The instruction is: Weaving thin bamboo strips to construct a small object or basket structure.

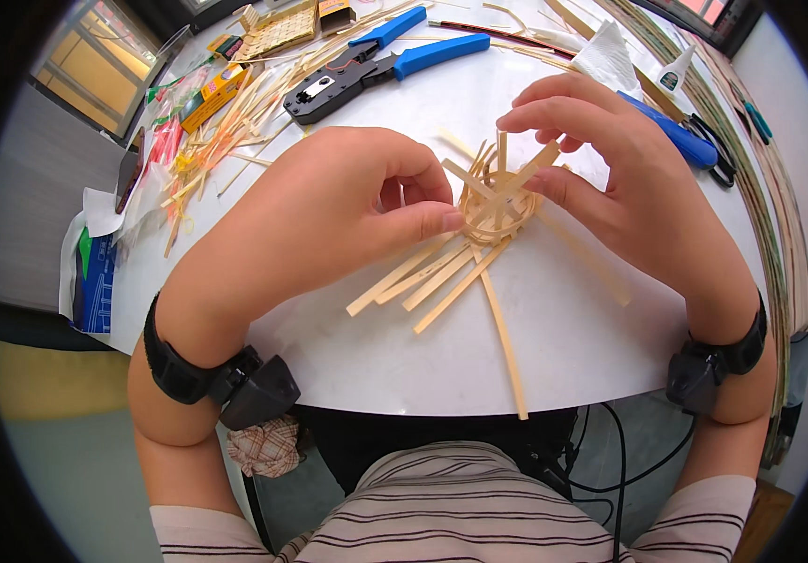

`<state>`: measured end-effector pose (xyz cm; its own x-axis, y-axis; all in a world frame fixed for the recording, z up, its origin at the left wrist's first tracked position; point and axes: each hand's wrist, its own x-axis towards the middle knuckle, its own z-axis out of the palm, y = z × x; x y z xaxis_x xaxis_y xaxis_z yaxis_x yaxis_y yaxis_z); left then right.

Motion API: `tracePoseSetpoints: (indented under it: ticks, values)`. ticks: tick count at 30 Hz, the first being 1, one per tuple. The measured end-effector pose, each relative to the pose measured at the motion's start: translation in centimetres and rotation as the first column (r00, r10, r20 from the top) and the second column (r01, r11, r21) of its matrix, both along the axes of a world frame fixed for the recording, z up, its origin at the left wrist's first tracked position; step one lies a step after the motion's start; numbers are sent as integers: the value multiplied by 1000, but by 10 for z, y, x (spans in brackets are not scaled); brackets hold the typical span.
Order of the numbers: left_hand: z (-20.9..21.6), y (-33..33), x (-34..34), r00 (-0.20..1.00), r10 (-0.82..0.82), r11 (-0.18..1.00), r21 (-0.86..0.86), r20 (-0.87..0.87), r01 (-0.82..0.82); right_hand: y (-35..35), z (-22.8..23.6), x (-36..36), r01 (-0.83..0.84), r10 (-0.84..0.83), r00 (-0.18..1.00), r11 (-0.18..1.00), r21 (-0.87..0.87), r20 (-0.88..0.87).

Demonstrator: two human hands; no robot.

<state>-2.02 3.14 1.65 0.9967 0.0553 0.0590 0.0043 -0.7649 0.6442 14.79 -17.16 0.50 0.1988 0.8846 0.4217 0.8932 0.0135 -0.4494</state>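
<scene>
Fingers [422, 221] of the left hand [329, 216] pinch the rim of a small woven basket [496, 202], so it stays still on the desk [573, 328]. The right hand [619, 178] grips one upright strip [543, 157] with its fingertips. Pliers [366, 64] and loose strips lie behind.

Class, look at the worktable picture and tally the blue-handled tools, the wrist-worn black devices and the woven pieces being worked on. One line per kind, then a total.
Blue-handled crimping tool: 1
Blue-handled tool at the right, partly hidden behind the right hand: 1
Black wrist devices: 2
Small woven strip basket, held between the left hand and the right: 1
Total: 5
</scene>
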Motion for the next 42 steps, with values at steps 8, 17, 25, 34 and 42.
tracePoseSetpoints:
  ticks: [8,17,25,34,42]
  values:
    - [0,-4,2,999,17,999,30,-29,-16,-4,-3,4,98,-98,995,988,-123,0]
    - [2,-3,5,993,34,991,-124,-115,-48,4,-3,-4,73,-79,996,992,-103,-52]
    - [7,-2,10,940,-166,795,-604,-297,-51,2,5,-2,43,-66,960,995,88,273]
    - [-5,-4,11,994,63,759,-642,-92,-108,5,5,5,75,65,912,945,319,-405]
    - [4,-13,4,973,223,855,-491,52,-169,4,7,-9,-27,94,594,995,96,-799]
